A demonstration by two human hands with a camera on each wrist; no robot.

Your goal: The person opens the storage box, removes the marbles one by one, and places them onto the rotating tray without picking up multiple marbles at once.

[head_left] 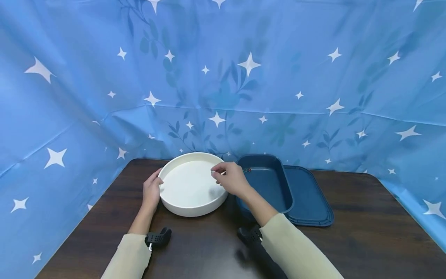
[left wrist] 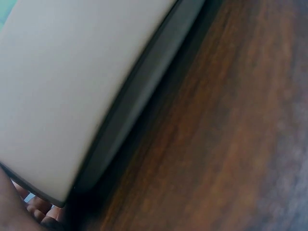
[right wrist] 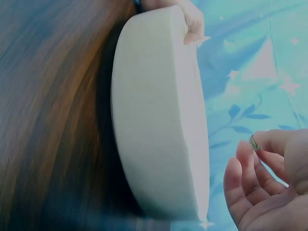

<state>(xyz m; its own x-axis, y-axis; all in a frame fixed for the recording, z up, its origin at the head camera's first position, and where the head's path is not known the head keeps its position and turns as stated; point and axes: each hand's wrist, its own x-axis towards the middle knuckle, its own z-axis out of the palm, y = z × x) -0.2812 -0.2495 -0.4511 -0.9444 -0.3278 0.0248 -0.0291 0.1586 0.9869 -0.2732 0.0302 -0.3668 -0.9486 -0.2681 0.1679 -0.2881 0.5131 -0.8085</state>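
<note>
A round white tray [head_left: 193,182] with a low wall sits on the dark wooden table. My left hand [head_left: 152,190] holds its left side, fingers over the rim; in the left wrist view the tray's wall [left wrist: 72,86] hides most of that hand [left wrist: 36,207]. Above the tray's right edge, my right hand [head_left: 230,178] pinches a tiny shiny green piece [right wrist: 254,142] between thumb and fingertip. Its exact kind is too small to tell. Beside the tray stands a dark blue rectangular pan [head_left: 268,186], with a few tiny reddish pieces [head_left: 247,170] at its far left, partly behind the right hand.
A flat dark blue lid or tray [head_left: 310,197] lies right of the pan, partly under or behind it. A blue curtain with white stars [head_left: 223,77] hangs along the far side of the wooden table [head_left: 366,217].
</note>
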